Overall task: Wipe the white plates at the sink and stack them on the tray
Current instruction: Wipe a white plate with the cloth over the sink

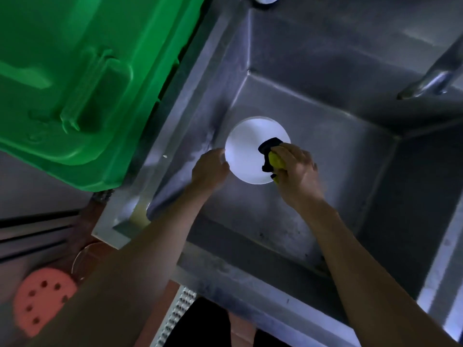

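A round white plate (246,151) is held over the steel sink (325,136). My left hand (210,169) grips the plate's left rim, fingers curled round the edge. My right hand (295,169) holds a yellow sponge with a dark scouring side (271,154) and presses it against the plate's right part. The plate's lower right edge is hidden behind the sponge and my right hand. No tray shows in this view.
A big green plastic bin (75,78) stands left of the sink, close to its rim. The tap spout (431,81) reaches in from the upper right. On the floor at lower left lie a pink perforated disc (42,300) and a floor grate (175,319).
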Action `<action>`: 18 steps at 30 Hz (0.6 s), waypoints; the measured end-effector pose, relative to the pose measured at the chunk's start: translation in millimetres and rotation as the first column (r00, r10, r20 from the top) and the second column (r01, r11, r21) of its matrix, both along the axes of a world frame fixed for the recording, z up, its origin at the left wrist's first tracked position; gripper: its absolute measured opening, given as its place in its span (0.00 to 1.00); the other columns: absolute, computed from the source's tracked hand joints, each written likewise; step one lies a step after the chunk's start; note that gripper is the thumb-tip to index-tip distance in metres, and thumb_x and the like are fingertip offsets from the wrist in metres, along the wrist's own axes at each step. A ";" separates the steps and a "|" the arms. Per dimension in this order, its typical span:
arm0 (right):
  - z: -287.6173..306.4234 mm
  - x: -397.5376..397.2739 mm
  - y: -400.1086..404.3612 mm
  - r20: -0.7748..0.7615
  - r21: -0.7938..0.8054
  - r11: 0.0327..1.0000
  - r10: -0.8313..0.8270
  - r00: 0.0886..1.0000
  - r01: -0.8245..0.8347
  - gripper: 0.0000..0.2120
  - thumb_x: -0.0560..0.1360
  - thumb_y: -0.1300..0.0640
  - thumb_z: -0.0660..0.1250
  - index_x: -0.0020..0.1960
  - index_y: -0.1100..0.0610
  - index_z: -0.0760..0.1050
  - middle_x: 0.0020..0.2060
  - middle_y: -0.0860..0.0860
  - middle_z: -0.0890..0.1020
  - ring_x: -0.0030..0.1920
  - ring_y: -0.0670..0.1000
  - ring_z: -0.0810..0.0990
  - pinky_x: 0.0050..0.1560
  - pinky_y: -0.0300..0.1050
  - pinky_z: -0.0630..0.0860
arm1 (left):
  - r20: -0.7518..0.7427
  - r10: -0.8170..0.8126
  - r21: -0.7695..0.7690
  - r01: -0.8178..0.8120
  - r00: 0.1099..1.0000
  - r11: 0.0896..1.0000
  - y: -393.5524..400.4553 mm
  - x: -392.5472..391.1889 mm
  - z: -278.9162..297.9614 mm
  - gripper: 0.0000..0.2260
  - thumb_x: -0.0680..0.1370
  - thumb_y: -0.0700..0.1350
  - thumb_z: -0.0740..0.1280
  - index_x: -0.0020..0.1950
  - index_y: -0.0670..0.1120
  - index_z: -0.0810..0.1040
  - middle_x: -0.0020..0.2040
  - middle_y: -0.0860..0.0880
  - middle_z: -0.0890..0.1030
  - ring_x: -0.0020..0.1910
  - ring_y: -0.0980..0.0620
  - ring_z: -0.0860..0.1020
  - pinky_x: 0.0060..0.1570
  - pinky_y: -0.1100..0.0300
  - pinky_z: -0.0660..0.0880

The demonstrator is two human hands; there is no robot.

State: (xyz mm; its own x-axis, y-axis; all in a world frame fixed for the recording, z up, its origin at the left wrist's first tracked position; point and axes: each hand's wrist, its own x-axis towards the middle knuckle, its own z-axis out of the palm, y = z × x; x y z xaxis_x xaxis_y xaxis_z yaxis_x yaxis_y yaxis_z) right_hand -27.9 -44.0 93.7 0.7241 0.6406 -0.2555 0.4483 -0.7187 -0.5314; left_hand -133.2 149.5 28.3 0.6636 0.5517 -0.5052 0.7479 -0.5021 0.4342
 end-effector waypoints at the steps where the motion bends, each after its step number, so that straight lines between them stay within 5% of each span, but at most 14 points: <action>1: -7.2 3.4 3.3 -0.003 -0.006 1.000 0.018 1.000 -0.018 0.29 0.70 0.69 0.68 0.69 0.51 0.75 0.70 0.50 0.75 0.66 0.62 0.71 0.62 0.62 0.73 | 0.003 0.043 -0.020 -0.043 0.999 0.999 1.5 1.3 -7.6 0.18 0.82 0.46 0.62 0.72 0.47 0.75 0.69 0.46 0.78 0.68 0.45 0.76 0.64 0.49 0.74; 7: -43.0 17.8 13.2 -0.012 0.019 0.999 0.037 0.999 -0.037 0.28 0.69 0.67 0.71 0.68 0.53 0.76 0.69 0.51 0.76 0.65 0.64 0.72 0.60 0.61 0.74 | -0.036 0.227 -0.101 -0.229 0.973 0.968 9.1 16.8 -47.1 0.20 0.80 0.44 0.63 0.72 0.45 0.75 0.71 0.45 0.77 0.69 0.45 0.75 0.69 0.47 0.72; 15: -72.3 27.1 10.9 -0.005 0.079 0.996 0.035 0.999 -0.034 0.27 0.67 0.67 0.72 0.64 0.55 0.78 0.66 0.53 0.78 0.63 0.67 0.74 0.59 0.63 0.74 | 0.037 0.322 0.042 -0.323 0.946 0.945 -0.6 38.5 -85.4 0.08 0.76 0.44 0.68 0.50 0.40 0.78 0.51 0.39 0.82 0.52 0.39 0.79 0.48 0.53 0.74; 18: -76.9 30.1 6.5 -0.007 0.073 0.997 0.041 0.999 -0.041 0.26 0.68 0.67 0.72 0.66 0.56 0.78 0.67 0.54 0.78 0.64 0.67 0.73 0.60 0.64 0.74 | 0.110 0.394 0.023 -0.399 0.913 0.917 -6.9 39.0 -89.9 0.09 0.75 0.44 0.69 0.52 0.41 0.79 0.51 0.42 0.83 0.51 0.42 0.81 0.48 0.52 0.79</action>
